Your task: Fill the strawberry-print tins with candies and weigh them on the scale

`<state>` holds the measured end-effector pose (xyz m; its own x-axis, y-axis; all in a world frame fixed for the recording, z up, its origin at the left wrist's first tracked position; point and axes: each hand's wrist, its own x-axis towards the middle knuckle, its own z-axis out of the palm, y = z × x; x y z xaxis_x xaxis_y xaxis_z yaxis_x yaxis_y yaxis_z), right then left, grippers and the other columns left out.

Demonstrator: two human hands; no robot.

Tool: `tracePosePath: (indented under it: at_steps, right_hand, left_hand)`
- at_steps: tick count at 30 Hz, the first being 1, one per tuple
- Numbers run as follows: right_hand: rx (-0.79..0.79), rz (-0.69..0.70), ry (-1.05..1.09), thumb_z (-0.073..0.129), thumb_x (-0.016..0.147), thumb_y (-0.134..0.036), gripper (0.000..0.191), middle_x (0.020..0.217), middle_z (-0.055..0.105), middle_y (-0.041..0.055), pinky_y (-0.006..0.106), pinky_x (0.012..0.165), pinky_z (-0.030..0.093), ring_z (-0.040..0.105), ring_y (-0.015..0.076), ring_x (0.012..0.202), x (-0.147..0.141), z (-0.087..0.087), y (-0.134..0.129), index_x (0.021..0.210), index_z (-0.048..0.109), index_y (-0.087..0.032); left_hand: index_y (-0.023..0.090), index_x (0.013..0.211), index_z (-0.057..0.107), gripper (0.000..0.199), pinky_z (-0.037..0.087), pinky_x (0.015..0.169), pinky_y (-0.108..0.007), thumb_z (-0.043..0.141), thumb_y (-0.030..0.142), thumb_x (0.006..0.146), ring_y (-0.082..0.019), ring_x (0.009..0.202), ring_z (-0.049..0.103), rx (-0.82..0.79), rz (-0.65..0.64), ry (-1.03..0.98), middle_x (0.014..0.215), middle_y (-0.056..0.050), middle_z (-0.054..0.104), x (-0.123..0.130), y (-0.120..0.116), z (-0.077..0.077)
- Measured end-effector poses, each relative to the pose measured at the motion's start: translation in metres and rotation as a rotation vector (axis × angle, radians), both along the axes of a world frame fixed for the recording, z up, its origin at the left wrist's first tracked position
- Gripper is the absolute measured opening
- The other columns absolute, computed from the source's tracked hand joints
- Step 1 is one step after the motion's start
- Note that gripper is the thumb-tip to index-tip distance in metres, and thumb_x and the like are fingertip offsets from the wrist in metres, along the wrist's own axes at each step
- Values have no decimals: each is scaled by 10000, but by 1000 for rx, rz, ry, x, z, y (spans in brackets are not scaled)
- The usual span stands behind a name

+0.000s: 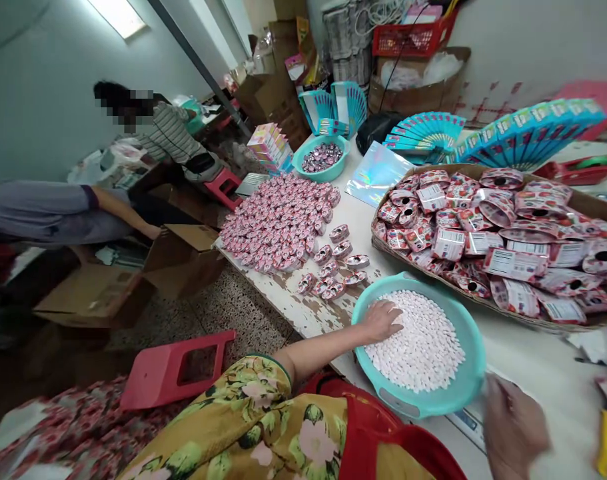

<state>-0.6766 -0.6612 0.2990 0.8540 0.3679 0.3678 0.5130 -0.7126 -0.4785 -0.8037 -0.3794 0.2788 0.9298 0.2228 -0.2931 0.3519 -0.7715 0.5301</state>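
A turquoise plastic basin (390, 395) holds many small white tablets (423, 347). My left hand (383, 321) reaches over its near left rim, fingers apart and resting on the tablets. To the right of the basin, close to its rim, is my right hand (516, 423), smeared by motion, so its fingers and anything in them cannot be made out. Under the basin's right side shows part of a flat pale device (467, 427), perhaps a scale. Several small oval pink-and-red printed containers (333, 289) stand loose beyond the basin.
A cardboard tray (488, 312) of similar, open-topped containers lies at right. A dense cluster of filled-looking pink containers (278, 223) covers the table's left. Beyond are another turquoise basin (320, 175) and fanned blue boxes (528, 137). Two people work at left near an open carton (93, 293).
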Motion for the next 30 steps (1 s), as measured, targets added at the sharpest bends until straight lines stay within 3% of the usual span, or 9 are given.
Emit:
tracePosePath:
  at_steps: [2, 4, 7, 10, 14, 18, 22, 26, 30]
  right_hand:
    - [24, 285, 102, 492, 917, -635, 488, 947, 770, 112, 486, 781, 569, 710, 312, 844, -10, 0, 37, 826, 764, -239]
    - [53, 390, 124, 501, 929, -647, 494, 1079, 763, 104, 481, 878, 569, 708, 296, 947, -3, 4, 65, 921, 768, -231]
    - [94, 171, -21, 576, 922, -597, 484, 1180, 728, 141, 480, 1026, 507, 671, 295, 1090, 47, 27, 89, 1115, 737, -184]
    - [85, -68, -123, 594, 858, -676, 705, 1315, 633, 231, 497, 1133, 405, 549, 334, 1286, 126, 61, 113, 1264, 666, -104]
    - [-203, -5, 128, 688, 766, -700, 928, 1479, 447, 282, 530, 1140, 338, 433, 368, 1381, 211, 86, 158, 1428, 523, -71]
    - [-469, 70, 337, 679, 683, -801, 1047, 1502, 356, 356, 547, 1015, 371, 434, 437, 1359, 233, 81, 186, 1421, 544, -71]
    - [-575, 93, 250, 661, 639, -855, 929, 1407, 478, 317, 480, 866, 435, 537, 411, 1251, 230, 58, 182, 1226, 671, -136]
    - [-532, 52, 132, 557, 560, -931, 689, 1073, 613, 266, 494, 666, 386, 606, 419, 1026, 217, 49, 163, 761, 648, -278]
    - [-330, -11, 148, 453, 404, -989, 639, 723, 523, 203, 489, 532, 284, 572, 383, 719, 213, 58, 148, 513, 453, -359]
  left_hand:
    - [176, 1532, 445, 704, 264, 1239, -529, 497, 598, 970, -354, 1511, 311, -26, 119, 40, 1600, -184, 389, 7, -14, -15]
    - [193, 1583, 363, 804, 205, 1260, -560, 423, 690, 955, -376, 1550, 214, -67, 215, 93, 1668, -179, 260, 18, -22, -27]
    - [218, 1556, 413, 863, 219, 1251, -564, 434, 776, 897, -396, 1525, 257, -94, 269, 130, 1662, -174, 263, 35, -26, -32]
    - [223, 1455, 533, 834, 293, 1207, -545, 535, 785, 840, -388, 1438, 371, -77, 235, 131, 1542, -174, 426, 46, -34, -27]
    - [208, 1288, 647, 672, 378, 1112, -563, 631, 694, 824, -391, 1327, 449, -33, 69, 134, 1412, -160, 527, 40, -49, -19]
    - [197, 1279, 647, 609, 407, 1072, -570, 564, 655, 886, -376, 1275, 503, -5, -178, 109, 1324, -158, 600, 20, -56, -16]
    - [221, 1346, 608, 589, 442, 1040, -585, 490, 633, 943, -358, 1248, 548, 35, -331, 101, 1304, -140, 626, 11, -48, -15]
    - [266, 1385, 604, 535, 445, 1069, -565, 544, 573, 951, -367, 1354, 503, 90, -376, -62, 1465, -105, 561, 5, -35, -2]
    - [228, 1356, 633, 472, 458, 1111, -419, 550, 496, 975, -266, 1299, 581, 74, -117, -318, 1458, -110, 590, -8, 42, 44]
